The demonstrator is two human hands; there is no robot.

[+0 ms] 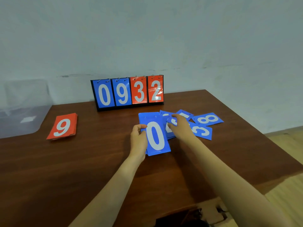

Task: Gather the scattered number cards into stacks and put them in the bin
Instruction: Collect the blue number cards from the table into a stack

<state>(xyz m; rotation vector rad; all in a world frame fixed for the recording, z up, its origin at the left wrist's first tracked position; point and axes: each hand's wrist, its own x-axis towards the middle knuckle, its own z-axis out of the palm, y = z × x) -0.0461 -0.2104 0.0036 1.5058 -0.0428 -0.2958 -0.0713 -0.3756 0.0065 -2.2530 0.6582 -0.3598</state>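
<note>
Fingers (139, 127) of L hand (139, 140) grip blue 0 stack (155, 140); R hand (180, 126) on loose blue cards (204, 131), grip unclear, atop wood surface (98, 153).

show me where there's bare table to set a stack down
Bare table lies between the red 9 stack and the left hand, and across the near side. Crowded: right of the blue 0 stack, where loose blue cards overlap under the right hand, up to the scoreboard.
</note>
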